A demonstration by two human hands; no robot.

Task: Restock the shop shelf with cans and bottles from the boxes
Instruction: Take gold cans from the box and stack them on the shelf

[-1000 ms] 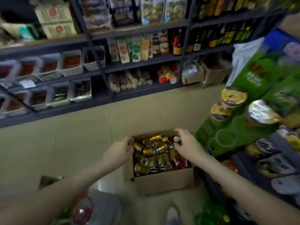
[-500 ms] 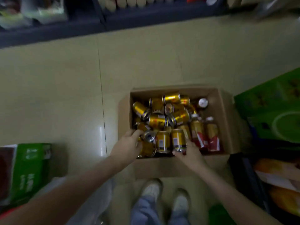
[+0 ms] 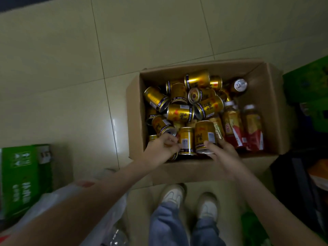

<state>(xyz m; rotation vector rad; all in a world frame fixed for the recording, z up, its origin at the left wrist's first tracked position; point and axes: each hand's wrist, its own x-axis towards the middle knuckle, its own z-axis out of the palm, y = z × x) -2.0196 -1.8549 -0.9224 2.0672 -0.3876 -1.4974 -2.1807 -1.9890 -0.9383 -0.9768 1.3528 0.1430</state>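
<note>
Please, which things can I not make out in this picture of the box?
Head view:
- Whether the left hand grips a can: its own fingers cover this.
- Lower cans in the cardboard box: buried under the top gold cans.
- Green carton print: blurred, cut by the left edge.
- Labels on the bottles: dim, too small.

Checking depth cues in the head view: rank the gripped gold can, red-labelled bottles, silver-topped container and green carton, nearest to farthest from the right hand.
1. Gold can, gripped by the right hand, at the near edge of the cardboard box.
2. Red-labelled bottles, box's right side.
3. Silver-topped container, far right corner.
4. Green carton, floor, far left.
</note>
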